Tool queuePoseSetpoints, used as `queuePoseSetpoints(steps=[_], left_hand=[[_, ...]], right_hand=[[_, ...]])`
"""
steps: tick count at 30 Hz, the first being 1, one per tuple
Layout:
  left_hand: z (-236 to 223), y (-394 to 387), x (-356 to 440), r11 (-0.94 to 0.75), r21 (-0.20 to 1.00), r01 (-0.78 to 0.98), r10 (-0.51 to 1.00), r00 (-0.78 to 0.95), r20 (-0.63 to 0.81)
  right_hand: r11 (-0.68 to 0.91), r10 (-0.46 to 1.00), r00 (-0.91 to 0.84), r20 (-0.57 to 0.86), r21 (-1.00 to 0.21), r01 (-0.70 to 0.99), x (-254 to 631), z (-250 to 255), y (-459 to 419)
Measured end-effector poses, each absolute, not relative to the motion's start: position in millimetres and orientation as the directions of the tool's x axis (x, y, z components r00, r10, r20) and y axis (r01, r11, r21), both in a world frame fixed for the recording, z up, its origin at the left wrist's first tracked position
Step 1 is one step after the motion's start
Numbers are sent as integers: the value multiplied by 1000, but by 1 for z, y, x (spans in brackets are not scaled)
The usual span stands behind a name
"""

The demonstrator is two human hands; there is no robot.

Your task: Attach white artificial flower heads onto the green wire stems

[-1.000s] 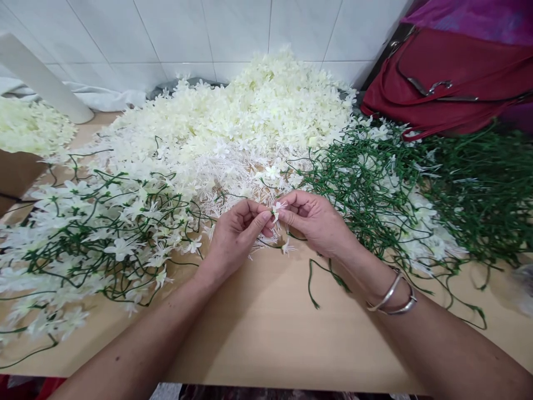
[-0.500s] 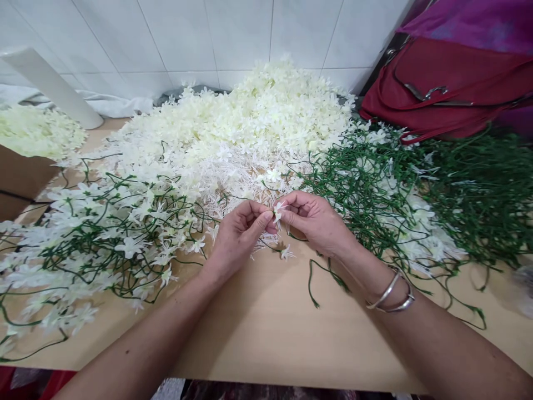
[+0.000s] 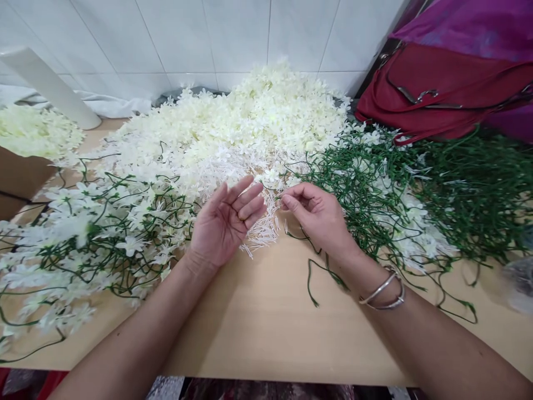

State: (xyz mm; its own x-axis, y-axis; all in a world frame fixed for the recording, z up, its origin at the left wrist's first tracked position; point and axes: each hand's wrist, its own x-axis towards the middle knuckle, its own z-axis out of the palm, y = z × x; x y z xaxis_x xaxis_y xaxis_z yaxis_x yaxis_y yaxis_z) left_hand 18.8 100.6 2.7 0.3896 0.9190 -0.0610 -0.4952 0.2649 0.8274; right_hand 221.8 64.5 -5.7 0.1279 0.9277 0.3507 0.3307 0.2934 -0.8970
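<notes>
My left hand lies palm up with its fingers spread, holding nothing, just left of the white stamens. My right hand pinches the end of a thin green artificial stem between thumb and fingertips. Left of my left hand spreads a heap of white artificial flowers on green stems, one of them smeared by motion. Bare green stems are piled beyond my right hand. Behind both hands rises a large mound of cream flower heads.
A red handbag stands at the back right beside a purple cloth. At the back left a white roll leans near more cream petals and a brown cardboard box. A loose green stem lies on the table.
My left hand has let go of the small white flower and turned palm up, moving left. A blurred flower now shows over the left heap. My right hand now pinches a green stem.
</notes>
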Motion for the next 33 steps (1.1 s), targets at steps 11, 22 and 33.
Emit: queuePoseSetpoints(steps=[11,22,33], left_hand=[[-12,95,21,-656,641,400,750,442,492],[-7,95,18,-648,586,487,759,476,444],[3,87,23,-516,808,284,820,436,371]], right_hand=[[195,962,-18,272,-642,742,225,8,58],[128,989,-71,133,-494,860,227,16,50],[268,891,177,417,-800,537,227,-1,63]])
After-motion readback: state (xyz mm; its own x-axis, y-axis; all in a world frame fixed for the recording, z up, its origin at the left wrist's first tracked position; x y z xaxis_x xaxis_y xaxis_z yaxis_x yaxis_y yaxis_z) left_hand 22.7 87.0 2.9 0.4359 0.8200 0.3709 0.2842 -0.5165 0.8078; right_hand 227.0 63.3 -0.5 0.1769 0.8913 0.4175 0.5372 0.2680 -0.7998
